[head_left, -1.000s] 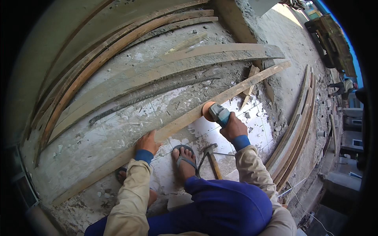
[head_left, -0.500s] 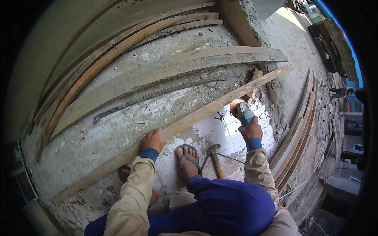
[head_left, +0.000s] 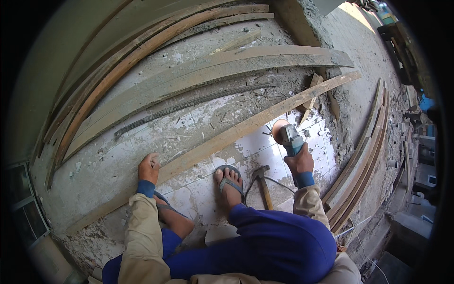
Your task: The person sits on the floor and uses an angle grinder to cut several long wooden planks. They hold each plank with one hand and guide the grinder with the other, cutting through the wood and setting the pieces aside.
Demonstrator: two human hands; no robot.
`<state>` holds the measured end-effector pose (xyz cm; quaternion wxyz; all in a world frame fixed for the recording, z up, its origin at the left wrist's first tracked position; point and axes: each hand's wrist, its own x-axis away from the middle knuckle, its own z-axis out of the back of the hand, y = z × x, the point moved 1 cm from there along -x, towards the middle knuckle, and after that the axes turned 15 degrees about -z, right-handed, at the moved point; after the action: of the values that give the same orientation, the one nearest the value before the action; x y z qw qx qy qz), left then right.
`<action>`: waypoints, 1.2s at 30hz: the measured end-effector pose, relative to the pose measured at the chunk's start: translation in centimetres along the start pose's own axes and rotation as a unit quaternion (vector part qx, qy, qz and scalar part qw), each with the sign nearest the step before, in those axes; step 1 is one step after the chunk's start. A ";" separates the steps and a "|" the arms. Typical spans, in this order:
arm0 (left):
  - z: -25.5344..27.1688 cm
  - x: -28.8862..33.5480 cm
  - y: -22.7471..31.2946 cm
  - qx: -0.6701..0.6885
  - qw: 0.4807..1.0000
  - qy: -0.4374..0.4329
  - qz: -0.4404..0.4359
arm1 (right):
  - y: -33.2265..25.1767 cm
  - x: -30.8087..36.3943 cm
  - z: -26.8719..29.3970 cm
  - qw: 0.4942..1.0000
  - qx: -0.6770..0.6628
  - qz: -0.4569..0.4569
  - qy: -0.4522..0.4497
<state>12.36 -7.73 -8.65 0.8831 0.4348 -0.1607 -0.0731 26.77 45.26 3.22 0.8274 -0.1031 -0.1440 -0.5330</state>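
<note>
My right hand (head_left: 300,163) is wrapped round the body of an angle grinder (head_left: 290,139) with a reddish-brown disc. The grinder is held just to the near side of a long wooden plank (head_left: 255,127), apart from it. My left hand (head_left: 148,167) is closed with curled fingers over the plank's far edge, farther left; whether it touches the wood or holds anything small is hidden. Between my arms, a claw hammer (head_left: 266,190) with a wooden handle lies on the tiles, beside my sandalled foot (head_left: 230,185).
Beyond the plank lie a thin ridged bar (head_left: 189,109), a thick grey board (head_left: 208,71) and several long timbers (head_left: 124,59) by the wall. More boards (head_left: 362,158) are stacked at the right. Wood scraps (head_left: 309,97) sit by the plank's far end. Nails and rubble litter the tiles.
My left hand has moved left along the plank and its fingers have curled in. The grinder has shifted slightly nearer, still in my right hand. My left foot shows more.
</note>
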 end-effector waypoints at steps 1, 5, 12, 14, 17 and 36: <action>0.4 0.1 -0.6 0.032 0.999 0.022 0.014 | 0.2 0.0 0.0 1.000 -0.003 0.001 0.000; 0.3 0.8 -0.4 -0.088 0.986 -0.101 -0.098 | 0.8 0.3 0.3 1.000 -0.004 -0.008 -0.001; -2.0 1.9 2.1 -0.242 0.948 -0.193 -0.080 | -0.1 1.5 -0.5 0.999 -0.002 0.047 -0.011; -3.0 1.5 3.1 -0.227 0.953 -0.183 -0.077 | -0.6 1.9 -1.0 0.997 -0.004 0.077 -0.016; -6.6 0.0 5.8 -0.200 0.962 -0.160 -0.094 | -0.9 2.6 -1.4 0.997 0.005 0.078 -0.015; -6.6 -1.1 5.8 -0.164 0.960 -0.197 -0.112 | -6.3 1.6 -0.5 0.988 0.082 0.115 -0.055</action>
<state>13.54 1.02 -8.11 0.8795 0.2758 -0.2671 -0.2811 21.75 41.11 3.40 0.8794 -0.0798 -0.2203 -0.4145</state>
